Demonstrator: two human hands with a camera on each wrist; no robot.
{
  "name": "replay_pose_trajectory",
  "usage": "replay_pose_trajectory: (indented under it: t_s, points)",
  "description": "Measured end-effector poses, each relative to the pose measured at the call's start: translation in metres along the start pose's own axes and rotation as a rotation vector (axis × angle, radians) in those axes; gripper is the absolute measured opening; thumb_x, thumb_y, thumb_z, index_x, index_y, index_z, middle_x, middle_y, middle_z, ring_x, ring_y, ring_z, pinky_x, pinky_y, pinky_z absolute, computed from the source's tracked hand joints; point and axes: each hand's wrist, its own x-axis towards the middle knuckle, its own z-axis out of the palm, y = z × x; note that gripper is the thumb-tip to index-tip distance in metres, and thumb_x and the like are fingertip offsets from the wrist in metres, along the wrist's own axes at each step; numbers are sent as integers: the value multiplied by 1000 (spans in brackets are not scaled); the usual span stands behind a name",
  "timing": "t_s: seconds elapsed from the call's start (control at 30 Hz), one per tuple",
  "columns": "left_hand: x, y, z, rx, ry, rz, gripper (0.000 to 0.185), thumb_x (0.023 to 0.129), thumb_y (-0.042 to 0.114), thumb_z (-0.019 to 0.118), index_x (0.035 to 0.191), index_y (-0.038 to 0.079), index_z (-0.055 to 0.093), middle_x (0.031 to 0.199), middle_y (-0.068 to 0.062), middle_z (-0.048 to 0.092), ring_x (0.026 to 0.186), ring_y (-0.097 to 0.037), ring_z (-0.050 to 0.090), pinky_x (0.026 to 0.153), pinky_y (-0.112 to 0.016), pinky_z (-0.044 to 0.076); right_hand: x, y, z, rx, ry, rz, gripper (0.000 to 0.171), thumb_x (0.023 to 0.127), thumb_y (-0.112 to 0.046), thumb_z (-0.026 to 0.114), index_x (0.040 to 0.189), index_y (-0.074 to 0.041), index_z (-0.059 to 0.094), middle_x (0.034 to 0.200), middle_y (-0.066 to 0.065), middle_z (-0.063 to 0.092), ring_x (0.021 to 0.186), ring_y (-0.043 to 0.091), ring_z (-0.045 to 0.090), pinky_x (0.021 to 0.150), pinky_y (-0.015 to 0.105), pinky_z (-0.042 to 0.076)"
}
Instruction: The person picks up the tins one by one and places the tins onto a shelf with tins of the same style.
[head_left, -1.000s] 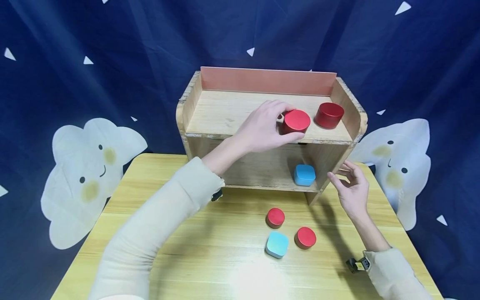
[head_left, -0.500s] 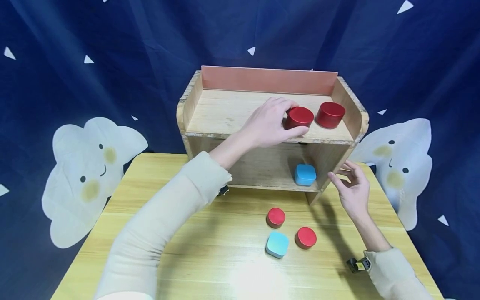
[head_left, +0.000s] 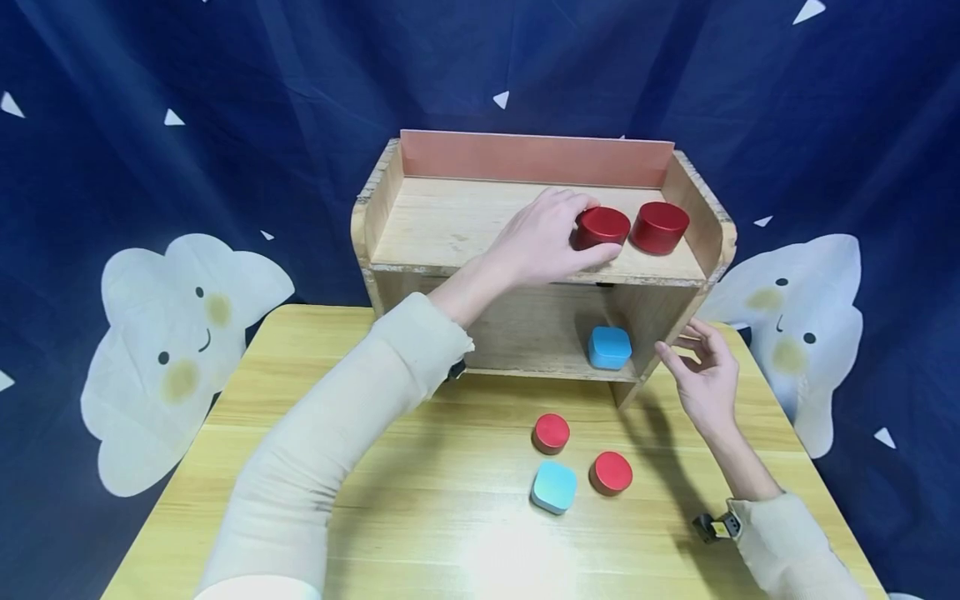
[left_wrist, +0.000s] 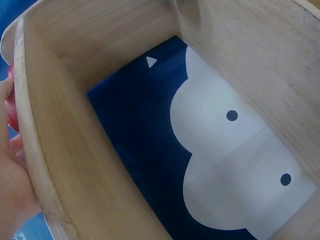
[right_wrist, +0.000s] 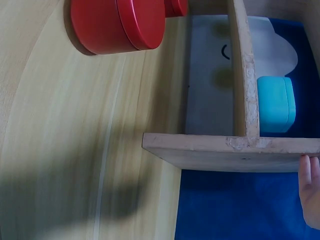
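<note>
My left hand (head_left: 546, 237) holds a red round tin (head_left: 604, 225) on the top board of a small wooden shelf (head_left: 457, 217), thumb in front and fingers behind. A second red round tin (head_left: 660, 227) stands just to its right. In the left wrist view the hand (left_wrist: 15, 185) and a sliver of the red tin (left_wrist: 11, 107) show past the board's edge. Fingers of my right hand (head_left: 707, 383) touch the shelf's right side panel from outside; the right wrist view shows fingertips (right_wrist: 305, 170) against that panel.
A blue rounded-square tin (head_left: 609, 348) sits at the right of the lower shelf. On the wooden table (head_left: 420, 500) before the shelf lie two red tins, one farther back (head_left: 551, 433) and one nearer right (head_left: 611, 473), plus a light-blue tin (head_left: 554, 487). A dark curtain (head_left: 300, 108) hangs behind.
My left hand has shifted right and slightly back with the red tin, narrowing the gap to the other tin on top. The right hand stays at the side panel.
</note>
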Motion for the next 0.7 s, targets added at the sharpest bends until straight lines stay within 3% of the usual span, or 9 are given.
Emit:
replay_pose_trajectory:
  t_s: [0.43,0.7]
  points:
    - [10,-2,1,61,-11,0,62,97,59,64,143,17,60,135,2,69,120,-19,56,100,-32,49,0,0,-1,-16,0,-2,50,84,24,69,129,3,69,107,-13,76,90,-1,72,73,10,58]
    - [4,-5,2,47,-9,-36,78,96,60,65,155,11,49,151,-4,59,140,-18,53,119,-33,44,1,1,-1,-24,-3,2,50,85,23,69,129,2,69,109,-13,76,91,-1,72,73,11,58]
